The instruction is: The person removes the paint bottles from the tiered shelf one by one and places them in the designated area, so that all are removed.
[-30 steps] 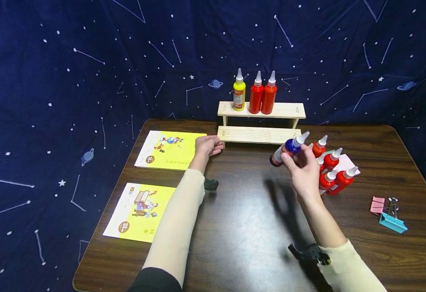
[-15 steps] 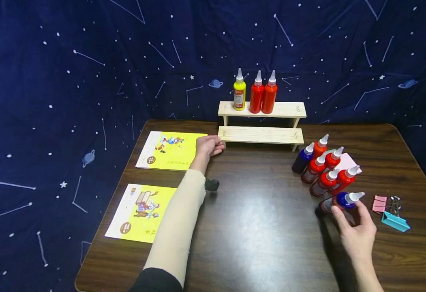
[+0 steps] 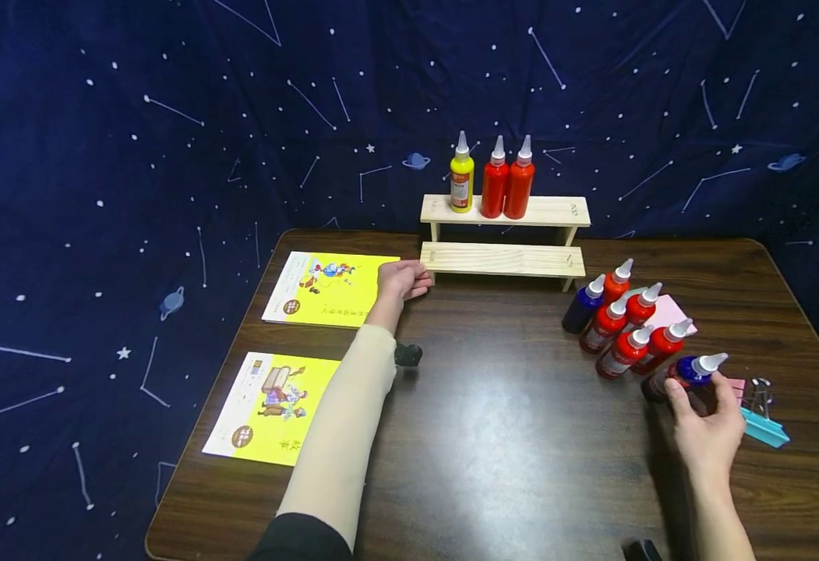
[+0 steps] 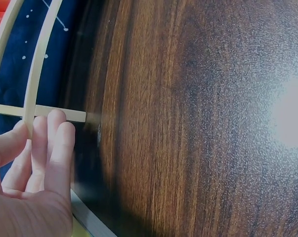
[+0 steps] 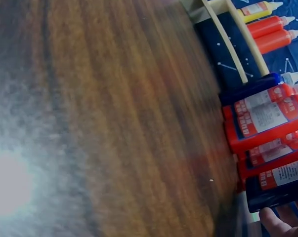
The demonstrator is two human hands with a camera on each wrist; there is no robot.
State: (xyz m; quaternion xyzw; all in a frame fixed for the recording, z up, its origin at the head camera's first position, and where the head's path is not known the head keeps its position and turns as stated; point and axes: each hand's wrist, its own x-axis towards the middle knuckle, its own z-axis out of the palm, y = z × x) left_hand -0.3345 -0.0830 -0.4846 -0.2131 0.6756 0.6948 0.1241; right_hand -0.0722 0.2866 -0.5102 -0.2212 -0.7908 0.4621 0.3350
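My left hand grips the left end of the lower board of a two-tier wooden shelf. In the left wrist view, its thumb and fingers close on the board's end from both sides. At the right, my right hand holds a dark blue paint bottle with a white nozzle, tilted to the right. That bottle also shows at the edge of the right wrist view, most of the hand being out of frame. Beside it stands a cluster of several red paint bottles and another blue bottle.
On the upper board stand a yellow bottle and two red bottles. Two yellow booklets lie at the left. Teal and pink binder clips lie just right of my right hand, and a pink pad lies behind the cluster.
My right hand has carried the blue bottle from in front of the shelf rightward and nearer, past the red cluster, then slightly further right. The left hand has stayed on the shelf.
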